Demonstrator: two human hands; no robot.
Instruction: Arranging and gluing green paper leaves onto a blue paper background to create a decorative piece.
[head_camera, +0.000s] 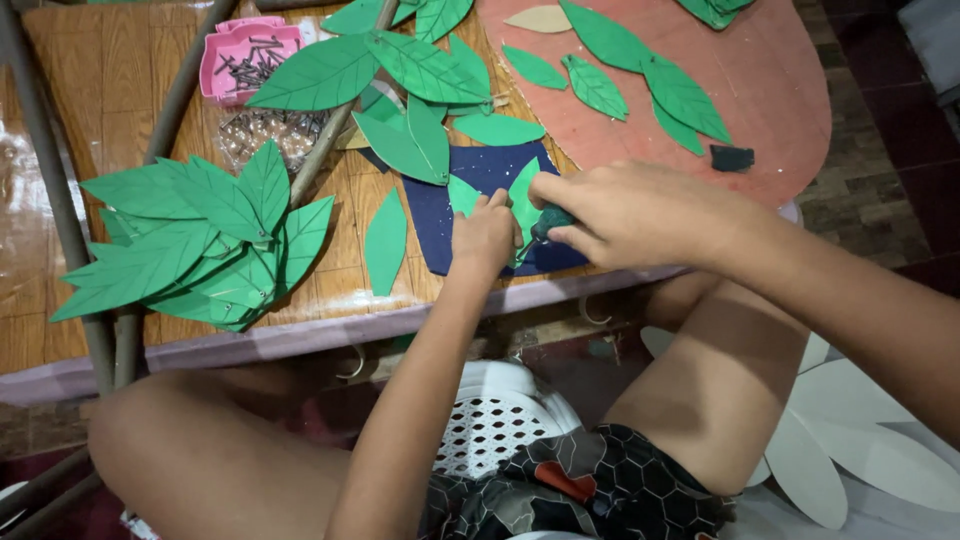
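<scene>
- Near the table's (300, 335) front edge, on dark blue cloth (480, 175): left hand (484, 232) fingers curled, pinning green leaf cutout (522, 200).
- Right hand (625, 212) closed around dark green tool (551, 220), touching the leaf's right side; leaf's long axis points away.

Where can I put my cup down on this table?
Bare wood shows at the table's far left, between the pink tray of nails and the big leaf cluster. The red board is bare right of its leaves. It is crowded around the blue sheet, where both hands work.

Pink nail box (246, 55), white plastic chair (497, 420)
</scene>
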